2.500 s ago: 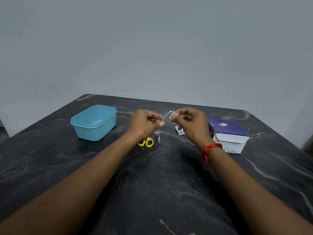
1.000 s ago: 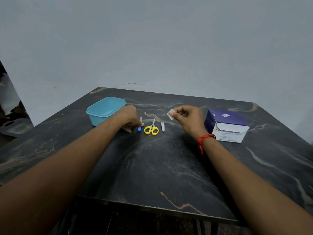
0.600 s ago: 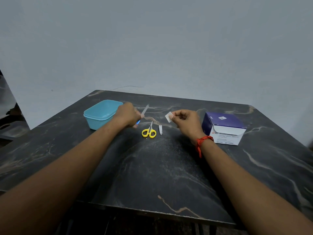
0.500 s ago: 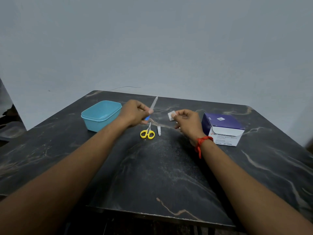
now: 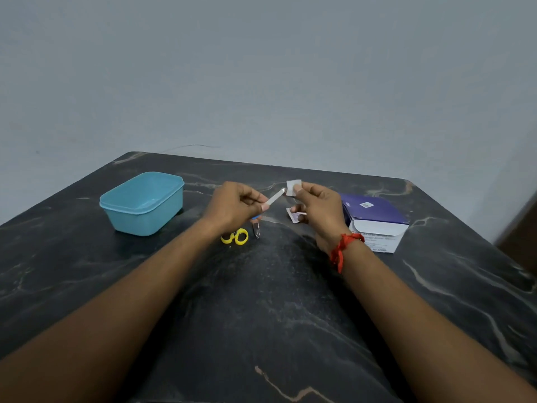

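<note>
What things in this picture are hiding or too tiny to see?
All in the head view:
Scissors: blades hidden behind the left hand; only yellow handles show.
Thin tool: its blue end covered by the left hand's fingers.
White pad pinched by the right hand: too small to identify.
Wrapper: partly behind the right hand.
Purple box: print too small to read.

Both arms are bare & reach out long, w/ the hands close together just past the yellow scissors (image 5: 234,237). L hand (image 5: 235,206) is up in the air right over the scissors, fingers curled in, thumb & first finger pinching a thin metal stick (image 5: 275,196) that points up to the R. R hand (image 5: 315,210) is up too, a bit to the R of the scissors, wrist bent, thumb & fingers pinching a small white square (image 5: 293,187).
</note>
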